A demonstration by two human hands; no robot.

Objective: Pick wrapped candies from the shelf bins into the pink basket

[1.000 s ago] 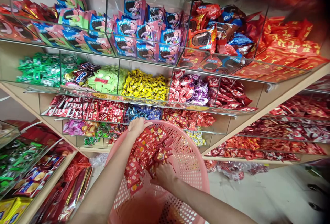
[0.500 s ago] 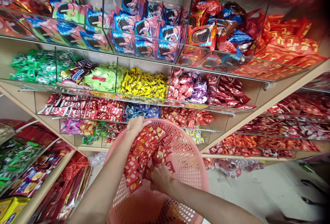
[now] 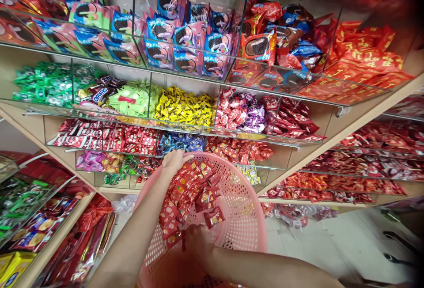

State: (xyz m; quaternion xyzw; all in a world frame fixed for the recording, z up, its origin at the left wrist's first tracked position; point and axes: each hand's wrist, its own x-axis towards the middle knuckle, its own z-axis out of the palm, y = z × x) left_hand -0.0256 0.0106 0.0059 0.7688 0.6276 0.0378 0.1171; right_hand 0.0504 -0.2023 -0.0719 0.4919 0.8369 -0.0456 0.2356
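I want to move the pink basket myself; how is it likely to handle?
The pink basket looks like perforated plastic, so probably light for its size and fairly stiff. The red packets heaped toward one side might slide if it tilts.

Wooden shelves [image 3: 331, 140], yellow sweets [image 3: 184, 107], pale floor [image 3: 298, 241]

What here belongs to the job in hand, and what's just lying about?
In use:
pink basket, left hand on its rim
red packets inside, right hand by them

Just lying about:
yellow-wrapped sweets
Snickers bars
green-wrapped sweets
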